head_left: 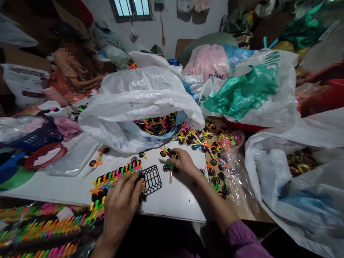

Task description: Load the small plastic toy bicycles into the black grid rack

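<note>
My left hand [120,204] grips the end of a long strip of linked miniature plastic bicycles [115,177], neon-coloured with black wheels, on a white board [177,200]. My right hand [182,161] pinches a small orange bicycle [165,151] between its fingertips. A green bicycle [168,167] lies under that hand, partly hidden, with a small pink-and-orange piece [170,176] just below. A black plastic grid [152,180] lies next to my left hand. Loose bicycles [206,143] are heaped on clear plastic sheeting to the right of my right hand.
A large white plastic bag [134,107] holding more bicycles stands beyond my hands, and another [285,172] fills the right side. Finished strips [40,229] lie at lower left. A seated co-worker [75,68] is at upper left, beyond baskets and heaped bags.
</note>
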The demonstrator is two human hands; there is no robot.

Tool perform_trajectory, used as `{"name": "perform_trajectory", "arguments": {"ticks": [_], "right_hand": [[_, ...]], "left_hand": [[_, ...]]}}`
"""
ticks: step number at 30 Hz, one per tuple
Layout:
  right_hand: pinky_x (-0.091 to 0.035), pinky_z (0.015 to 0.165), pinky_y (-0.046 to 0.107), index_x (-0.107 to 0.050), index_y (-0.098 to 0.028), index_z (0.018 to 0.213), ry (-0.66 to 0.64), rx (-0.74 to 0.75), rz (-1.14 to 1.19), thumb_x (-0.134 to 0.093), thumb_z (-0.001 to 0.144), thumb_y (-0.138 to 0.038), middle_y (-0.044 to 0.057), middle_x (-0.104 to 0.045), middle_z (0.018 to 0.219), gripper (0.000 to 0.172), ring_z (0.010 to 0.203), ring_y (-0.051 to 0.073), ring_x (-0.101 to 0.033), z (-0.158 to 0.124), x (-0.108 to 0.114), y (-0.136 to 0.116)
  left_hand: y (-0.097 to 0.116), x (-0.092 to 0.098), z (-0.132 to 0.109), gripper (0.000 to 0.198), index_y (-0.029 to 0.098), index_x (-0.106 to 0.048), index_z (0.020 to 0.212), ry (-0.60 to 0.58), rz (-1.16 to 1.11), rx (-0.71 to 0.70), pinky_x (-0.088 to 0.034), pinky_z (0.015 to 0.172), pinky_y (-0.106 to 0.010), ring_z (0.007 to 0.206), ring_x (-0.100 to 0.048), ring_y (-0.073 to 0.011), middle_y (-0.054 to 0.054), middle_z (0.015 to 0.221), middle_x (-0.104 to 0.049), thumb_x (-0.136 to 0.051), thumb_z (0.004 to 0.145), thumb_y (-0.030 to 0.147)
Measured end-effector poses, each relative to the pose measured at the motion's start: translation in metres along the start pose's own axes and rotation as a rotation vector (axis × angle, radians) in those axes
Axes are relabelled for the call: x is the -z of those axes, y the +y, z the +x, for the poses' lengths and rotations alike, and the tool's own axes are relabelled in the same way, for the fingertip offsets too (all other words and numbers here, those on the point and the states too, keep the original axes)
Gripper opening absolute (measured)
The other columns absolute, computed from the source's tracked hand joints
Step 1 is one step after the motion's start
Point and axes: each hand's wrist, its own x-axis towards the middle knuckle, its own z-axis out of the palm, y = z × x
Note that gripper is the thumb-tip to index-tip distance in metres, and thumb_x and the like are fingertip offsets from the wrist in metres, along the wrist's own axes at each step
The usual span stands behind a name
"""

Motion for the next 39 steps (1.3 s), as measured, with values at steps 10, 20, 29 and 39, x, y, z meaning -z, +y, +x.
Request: {"name": "perform_trajectory", "arguments": {"ticks": [10,20,29,39], "right_hand": [[-0.030,0.060,0.023,-0.059,-0.021,0.093,0.074,0.084,-0.018,-0.055,0.080,-0.023,0.000,-0.055,0.085,0.013,0.070,0.012,-0.050,-0.028,-0.017,-0.049],[-0.032,0.062,0.024,-0.056,-0.019,0.090,0.127,0.015,-0.001,-0.055,0.080,-0.026,0.001,-0.056,0.084,0.012,0.072,0.014,-0.052,-0.032,-0.036,-0.065],[-0.032,0.059,0.023,-0.057,-0.018,0.080,-0.040,-0.105,0.080,-0.060,0.072,-0.025,0.000,-0.059,0.073,0.011,0.068,0.015,-0.053,-0.018,-0.071,-0.036],[-0.042,0.074,0.026,-0.057,-0.016,0.092,-0.078,0.090,0.263,-0.046,0.074,-0.007,0.005,-0.061,0.089,0.023,0.082,0.017,-0.057,-0.003,-0.112,-0.031]], "left_hand": [[0.030,-0.026,0.041,0.041,0.016,-0.058,0.093,-0.082,-0.617,0.635,-0.047,0.059,-0.025,0.065,-0.056,-0.0128,-0.001,0.076,-0.059,-0.064,0.067,0.047],[0.026,-0.029,0.035,0.023,0.020,-0.052,0.069,0.002,-0.304,0.606,-0.042,0.054,-0.024,0.051,-0.052,-0.0109,0.005,0.056,-0.053,-0.058,0.073,0.042],[-0.009,0.015,0.031,0.025,0.017,-0.056,0.095,-0.022,0.015,0.212,-0.043,0.082,-0.033,0.092,-0.055,-0.0208,-0.007,0.094,-0.060,-0.049,0.083,0.038],[-0.044,-0.026,0.035,0.021,0.018,-0.060,0.098,-0.477,-0.137,0.030,-0.045,0.080,-0.031,0.088,-0.057,-0.0186,-0.005,0.090,-0.062,-0.046,0.084,0.023]]}}
